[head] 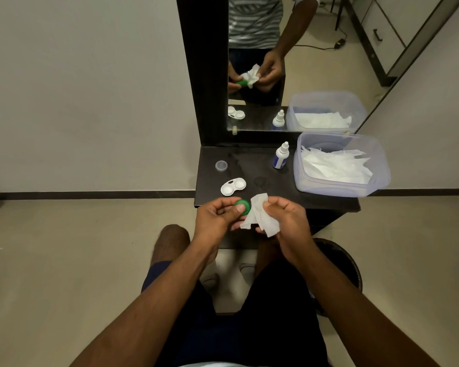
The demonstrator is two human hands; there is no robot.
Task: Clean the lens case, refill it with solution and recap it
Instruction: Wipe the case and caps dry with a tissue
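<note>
My left hand pinches a green lens-case cap between thumb and fingers, just in front of the dark shelf's near edge. My right hand grips a crumpled white tissue that touches the cap. The white lens case lies uncapped on the dark shelf, both wells facing up. A clear round cap rests farther back to the left. The small white solution bottle with a blue label stands upright near the mirror.
A translucent plastic tub holding white tissues sits at the shelf's right end. A mirror in a dark frame rises behind the shelf and reflects the hands and objects. A dark round bin stands on the floor to the right of my knees.
</note>
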